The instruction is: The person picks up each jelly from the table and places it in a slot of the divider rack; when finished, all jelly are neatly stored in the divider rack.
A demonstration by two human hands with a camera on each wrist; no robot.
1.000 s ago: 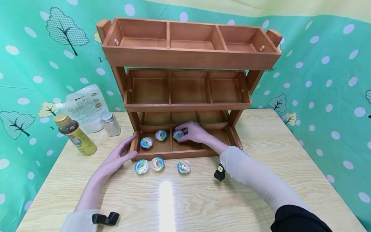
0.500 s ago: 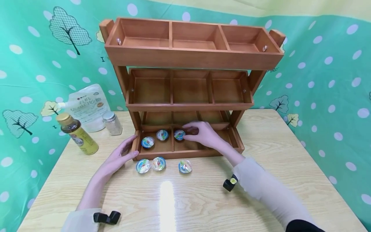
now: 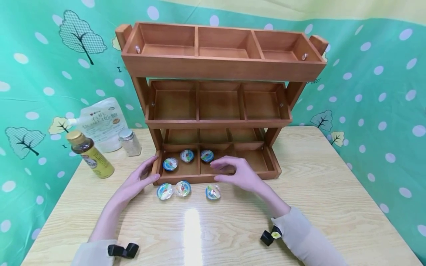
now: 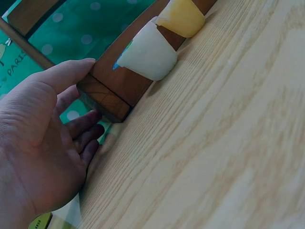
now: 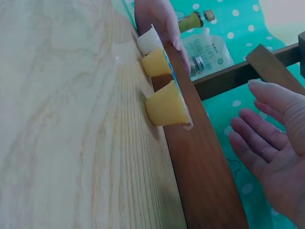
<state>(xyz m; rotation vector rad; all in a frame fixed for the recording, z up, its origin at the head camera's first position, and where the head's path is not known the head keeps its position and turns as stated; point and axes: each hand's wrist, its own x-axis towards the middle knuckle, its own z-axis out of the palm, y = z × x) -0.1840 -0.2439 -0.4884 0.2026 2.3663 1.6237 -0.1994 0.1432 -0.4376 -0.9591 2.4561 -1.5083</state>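
Note:
My left hand [image 3: 134,181] rests against the left end of the wooden rack's [image 3: 219,68] bottom tray, thumb at the front corner and fingers along the side. Over the tray's middle compartment hovers my right hand [image 3: 237,173], fingers loosely bent and holding nothing. Just left of its fingertips, a jelly cup [image 3: 207,155] with a printed lid sits in that compartment. Two more jelly cups, one nearer the front [image 3: 170,164] and one farther back [image 3: 187,155], lie in the left compartment. In front of the tray stand a white jelly cup [image 4: 148,53] and two yellow jelly cups [image 5: 167,106].
The rack's middle tray [image 3: 217,121] and top tray [image 3: 223,66] each have three compartments. Left of the rack stand a yellow-labelled bottle [image 3: 94,157], a glass jar with a metal lid [image 3: 130,143] and a white pouch [image 3: 103,123] on the wooden table [image 3: 149,229].
My right hand has let go of the jelly cup in the middle compartment and drawn back toward the right and front. The left hand keeps its place at the tray's end.

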